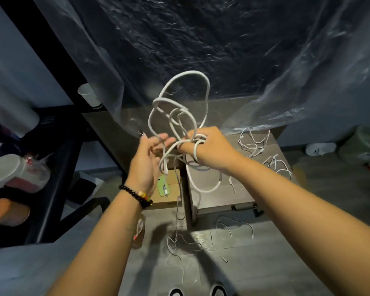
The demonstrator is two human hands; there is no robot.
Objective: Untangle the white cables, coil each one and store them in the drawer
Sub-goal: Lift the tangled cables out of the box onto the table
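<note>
A thick white cable stands up in tangled loops between my hands, above a small brown cabinet. My right hand grips a bundle of its loops, with turns wound round the fingers. My left hand holds a strand that hangs down past the palm. The lower loop of the cable droops onto the cabinet top. Thin white cables lie tangled on the cabinet's far right. More thin cables trail over the floor. An open drawer on the cabinet's left holds a green tag.
Clear plastic sheeting hangs over dark bedding behind the cabinet. A black frame with a white cup and containers stands at left. A white basket sits on the floor at right. Shoe tips show at the bottom.
</note>
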